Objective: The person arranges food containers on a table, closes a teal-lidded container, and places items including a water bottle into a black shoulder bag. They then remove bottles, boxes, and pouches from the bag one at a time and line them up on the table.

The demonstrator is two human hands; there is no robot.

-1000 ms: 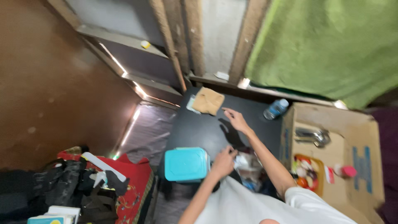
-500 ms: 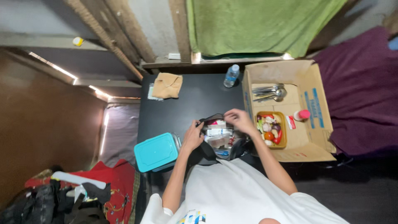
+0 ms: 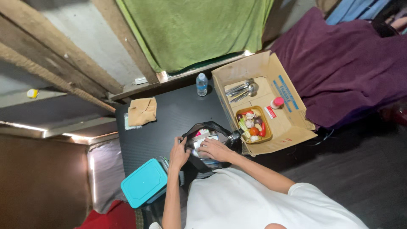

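Seen from above, a person in a white shirt leans over a black table (image 3: 169, 123), both hands at an open black bag (image 3: 212, 146) that sits at the table's near edge. The left hand (image 3: 179, 153) grips the bag's left rim, fingers curled over the edge and holding it wide. The right hand (image 3: 216, 149) lies flat on top of the packets and small items inside the bag, fingers spread rather than closed on anything; whether it pinches something underneath cannot be told. A second ago the right arm was stretched out across the table away from the bag, and half a second ago both hands had come in to the bag's mouth; now they rest there a little apart, so the work has moved from the table top into the bag itself. Just left of the bag, at the table's near corner, lies a teal lidded container (image 3: 144, 183), untouched. Farther back on the table are a folded tan cloth (image 3: 142, 111) and a clear water bottle (image 3: 202, 84) with a blue cap. To the right stands an open cardboard box (image 3: 292, 123) holding metal spoons (image 3: 241, 88), a small red-capped jar (image 3: 277, 102), and a yellow tray of vegetables (image 3: 253, 123). A green cloth (image 3: 199, 29) hangs behind, a purple one (image 3: 343, 68) to the right.
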